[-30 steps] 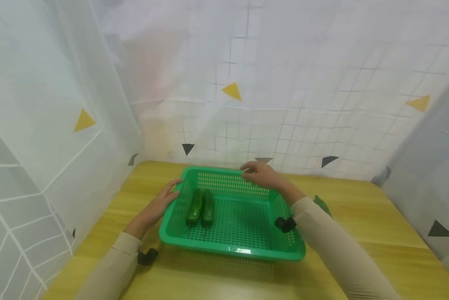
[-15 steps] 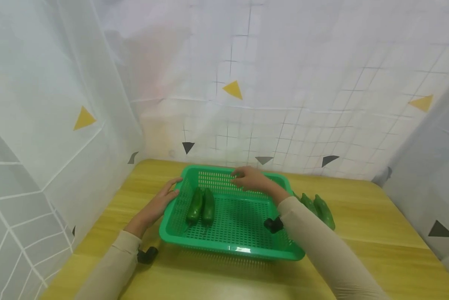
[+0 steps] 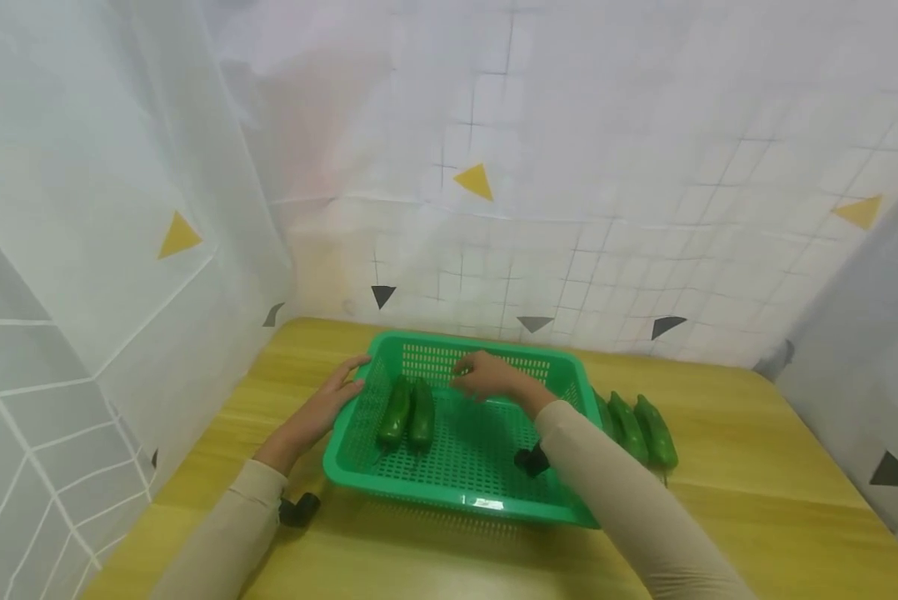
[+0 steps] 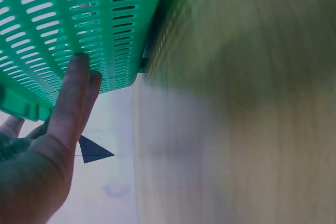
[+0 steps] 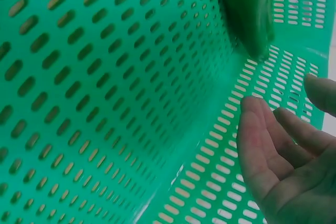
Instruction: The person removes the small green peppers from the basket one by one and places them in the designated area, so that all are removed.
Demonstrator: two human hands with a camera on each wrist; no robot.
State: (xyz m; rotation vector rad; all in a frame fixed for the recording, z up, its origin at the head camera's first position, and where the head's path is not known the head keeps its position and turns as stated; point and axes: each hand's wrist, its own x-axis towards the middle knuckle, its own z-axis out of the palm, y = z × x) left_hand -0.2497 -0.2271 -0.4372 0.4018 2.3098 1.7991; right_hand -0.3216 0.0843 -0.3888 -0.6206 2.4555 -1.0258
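Note:
A green plastic basket (image 3: 464,514) with slotted walls stands on the table. Two long green peppers (image 3: 395,412) (image 3: 421,414) lie side by side at its left end. My left hand (image 3: 317,414) holds the left rim; the left wrist view has straight fingers (image 4: 71,95) against the outer wall. Above the basket's inside, near the back wall, my right hand (image 3: 490,377) holds nothing, its fingers loosely bent. One pepper (image 5: 252,14) shows beyond that hand in the right wrist view. Outside the basket's right wall lie several more green peppers (image 3: 656,432), partly hidden by the sleeve and basket.
The wooden table (image 3: 749,467) runs on to the right and in front of the basket. A pale sheet (image 3: 606,167) with triangles and grid lines hangs behind it and along both sides. Each wrist carries a small black camera (image 3: 299,510).
My right hand has moved left and lower, into the basket's opening. More of the peppers at the right have come into sight past the sleeve. The left hand has stayed on the rim.

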